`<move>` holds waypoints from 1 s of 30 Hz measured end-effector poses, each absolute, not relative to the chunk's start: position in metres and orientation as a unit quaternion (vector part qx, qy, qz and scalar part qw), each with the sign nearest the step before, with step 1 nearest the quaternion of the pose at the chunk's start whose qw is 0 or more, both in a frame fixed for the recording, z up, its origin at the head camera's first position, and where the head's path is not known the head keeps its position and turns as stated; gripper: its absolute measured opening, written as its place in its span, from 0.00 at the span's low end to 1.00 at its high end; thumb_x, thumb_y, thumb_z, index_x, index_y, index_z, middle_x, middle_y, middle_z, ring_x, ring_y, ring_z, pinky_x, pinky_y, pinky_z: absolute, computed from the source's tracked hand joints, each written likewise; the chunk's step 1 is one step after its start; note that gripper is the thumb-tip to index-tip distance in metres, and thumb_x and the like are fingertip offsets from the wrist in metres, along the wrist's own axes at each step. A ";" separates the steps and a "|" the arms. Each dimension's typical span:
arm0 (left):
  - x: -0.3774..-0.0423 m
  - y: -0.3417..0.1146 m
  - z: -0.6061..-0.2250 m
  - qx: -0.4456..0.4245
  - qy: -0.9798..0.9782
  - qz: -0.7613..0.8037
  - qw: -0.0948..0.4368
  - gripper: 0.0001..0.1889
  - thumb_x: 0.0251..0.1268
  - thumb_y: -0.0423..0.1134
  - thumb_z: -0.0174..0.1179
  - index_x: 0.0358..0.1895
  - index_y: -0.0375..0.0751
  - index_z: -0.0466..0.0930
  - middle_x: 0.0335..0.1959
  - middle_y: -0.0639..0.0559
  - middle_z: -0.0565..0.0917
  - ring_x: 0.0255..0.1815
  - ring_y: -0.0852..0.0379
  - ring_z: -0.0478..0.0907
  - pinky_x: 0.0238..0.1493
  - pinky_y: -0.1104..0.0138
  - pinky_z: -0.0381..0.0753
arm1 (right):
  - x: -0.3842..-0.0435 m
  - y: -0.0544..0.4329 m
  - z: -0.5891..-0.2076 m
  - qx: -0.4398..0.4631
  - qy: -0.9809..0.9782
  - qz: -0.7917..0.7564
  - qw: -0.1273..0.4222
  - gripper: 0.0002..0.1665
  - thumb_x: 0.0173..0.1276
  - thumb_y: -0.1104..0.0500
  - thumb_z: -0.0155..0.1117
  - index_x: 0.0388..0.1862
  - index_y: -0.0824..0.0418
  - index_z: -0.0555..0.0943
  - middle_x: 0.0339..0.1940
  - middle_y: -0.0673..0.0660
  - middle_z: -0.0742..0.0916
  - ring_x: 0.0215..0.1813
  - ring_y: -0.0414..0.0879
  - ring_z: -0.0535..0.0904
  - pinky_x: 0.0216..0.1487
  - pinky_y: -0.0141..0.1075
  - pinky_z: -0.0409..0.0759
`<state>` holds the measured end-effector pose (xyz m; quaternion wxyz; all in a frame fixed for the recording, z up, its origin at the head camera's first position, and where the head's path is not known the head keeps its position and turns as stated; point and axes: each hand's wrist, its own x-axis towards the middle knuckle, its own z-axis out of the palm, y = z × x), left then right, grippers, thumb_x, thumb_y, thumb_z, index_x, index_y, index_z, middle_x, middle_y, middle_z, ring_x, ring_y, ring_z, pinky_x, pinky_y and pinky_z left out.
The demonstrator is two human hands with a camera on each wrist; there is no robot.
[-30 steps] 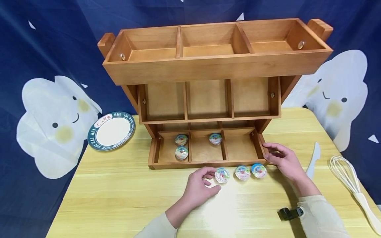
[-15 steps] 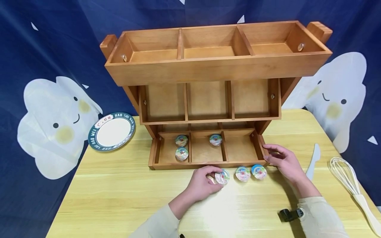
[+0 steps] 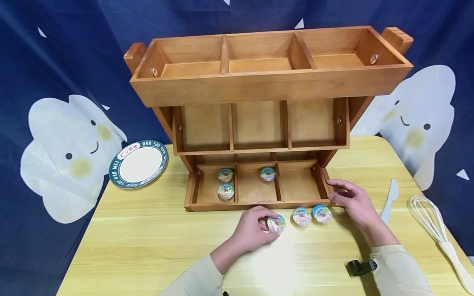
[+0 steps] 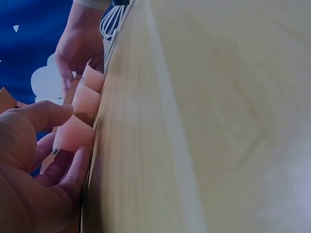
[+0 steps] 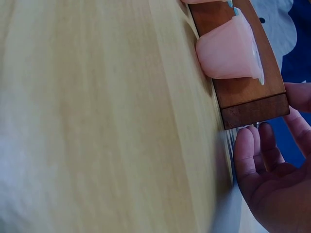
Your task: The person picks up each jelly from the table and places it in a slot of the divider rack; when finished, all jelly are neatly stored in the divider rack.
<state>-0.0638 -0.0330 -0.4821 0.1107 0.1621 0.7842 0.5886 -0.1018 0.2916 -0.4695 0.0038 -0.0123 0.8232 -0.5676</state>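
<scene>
Teal rims the plate [image 3: 142, 164] we see at nine o'clock in the head view, near the tabletop's left edge; from there the pale wooden tabletop [image 3: 155, 230] spreads broadly inward. Next, the wooden rack [image 3: 263, 88] rises toward twelve o'clock, its lowest tray [image 3: 237, 206] jutting forward with two cups [image 3: 225, 190] beside the divider in the left compartment and one cup [image 3: 268, 174] in the middle. Near six o'clock, the left hand [image 3: 249, 230] pinches the pink cup [image 3: 276, 223] between thumb and fingers at about five o'clock; only a narrow strip of wood shows between it and the tray's front edge, and whether its base is lifted we cannot tell. At three o'clock from it, a silver-edged cup [image 3: 302, 216] and a blue-rimmed cup [image 3: 321, 213] stand close together. At four o'clock, the right hand [image 3: 355, 201] rests fingertips on the tray's right end, its fingers bent; whether they grip, we cannot tell. Farther right, the wrist covers part of the white knife [image 3: 392, 193], and the frame cuts off the handle of the whisk [image 3: 440, 230]. Our left wrist view mostly hides the held cup's lid; in the right one, a dark shape at five o'clock is too blurred to name.
</scene>
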 end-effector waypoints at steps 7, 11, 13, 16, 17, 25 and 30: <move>-0.062 -0.037 -0.476 0.187 0.788 0.577 0.102 0.20 0.43 0.25 0.77 0.44 0.38 0.87 0.44 0.57 0.80 0.34 0.64 0.80 0.35 0.72 0.84 | -0.102 0.291 -0.470 -0.009 0.816 -0.579 0.011 0.26 0.69 0.66 0.67 0.64 0.68 0.76 0.50 0.51 0.80 0.47 0.40 0.78 0.38 0.32 0.83; -0.063 -0.043 -0.463 0.205 0.785 0.577 0.097 0.20 0.44 0.25 0.77 0.45 0.38 0.87 0.45 0.56 0.81 0.36 0.64 0.80 0.37 0.70 0.85 | -0.102 0.291 -0.470 -0.008 0.812 -0.584 0.012 0.25 0.68 0.66 0.67 0.64 0.68 0.76 0.49 0.51 0.81 0.46 0.40 0.79 0.38 0.32 0.83; -0.064 -0.046 -0.455 0.207 0.779 0.584 0.100 0.20 0.44 0.25 0.78 0.45 0.37 0.87 0.46 0.55 0.81 0.37 0.62 0.81 0.38 0.68 0.85 | -0.102 0.290 -0.470 -0.009 0.811 -0.585 0.012 0.25 0.69 0.66 0.67 0.64 0.69 0.76 0.49 0.50 0.81 0.46 0.40 0.79 0.38 0.32 0.83; -0.069 -0.049 -0.444 0.201 0.764 0.604 0.106 0.21 0.45 0.24 0.77 0.47 0.36 0.86 0.47 0.52 0.82 0.40 0.58 0.81 0.40 0.65 0.86 | -0.102 0.290 -0.470 -0.008 0.810 -0.586 0.013 0.25 0.69 0.66 0.67 0.64 0.68 0.76 0.49 0.50 0.81 0.46 0.40 0.79 0.38 0.32 0.83; -0.071 -0.050 -0.442 0.196 0.760 0.611 0.107 0.21 0.45 0.23 0.77 0.47 0.36 0.86 0.47 0.51 0.81 0.41 0.56 0.82 0.41 0.64 0.86 | -0.102 0.290 -0.469 -0.009 0.811 -0.585 0.013 0.25 0.69 0.66 0.67 0.64 0.68 0.76 0.49 0.50 0.81 0.46 0.40 0.79 0.38 0.32 0.83; -0.095 -0.052 -0.430 0.159 0.728 0.659 0.103 0.22 0.46 0.22 0.76 0.48 0.33 0.85 0.48 0.46 0.81 0.39 0.54 0.85 0.42 0.65 0.86 | -0.102 0.290 -0.469 -0.010 0.816 -0.578 0.012 0.25 0.69 0.66 0.67 0.64 0.68 0.76 0.50 0.50 0.81 0.48 0.40 0.78 0.39 0.31 0.83; -0.111 -0.051 -0.431 0.153 0.746 0.644 0.075 0.21 0.45 0.25 0.78 0.47 0.35 0.86 0.46 0.47 0.82 0.36 0.53 0.84 0.39 0.65 0.86 | -0.102 0.291 -0.469 -0.010 0.817 -0.577 0.009 0.25 0.68 0.66 0.68 0.64 0.68 0.77 0.50 0.48 0.81 0.49 0.41 0.77 0.40 0.29 0.81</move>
